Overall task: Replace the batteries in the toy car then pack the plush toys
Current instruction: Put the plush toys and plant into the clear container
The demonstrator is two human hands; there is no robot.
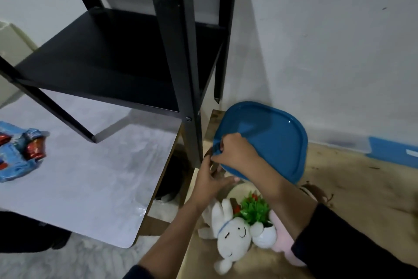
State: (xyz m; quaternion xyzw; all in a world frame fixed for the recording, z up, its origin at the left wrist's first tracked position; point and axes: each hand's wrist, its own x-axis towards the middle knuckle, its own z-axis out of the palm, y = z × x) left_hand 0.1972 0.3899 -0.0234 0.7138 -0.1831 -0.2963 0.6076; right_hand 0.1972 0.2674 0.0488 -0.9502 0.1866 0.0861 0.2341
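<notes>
Right hand [237,150], centre right of the frame: fingers curled over the near-left edge of the blue lid [271,134] and pinching it. The lid is tilted, its far side raised toward the wall, most likely so that it comes off and the container below can take the toys. Left hand [211,179], just beneath: fingers bent at the corner under the lid, apparently steadying or unlatching. Whether it grips anything cannot be told, since the lid and hands hide the container.

Lower centre: white plush rabbit [230,235] lying face up on the wooden surface [362,188], touching a pink plush toy [282,242] that lies partly under the right forearm. Both are close to the hands, within easy reach for packing. A green plastic plant [255,208] sits between them.

Left edge: toy car [20,154] on the white tabletop [90,177], well apart from the hands, evidently set aside.
</notes>
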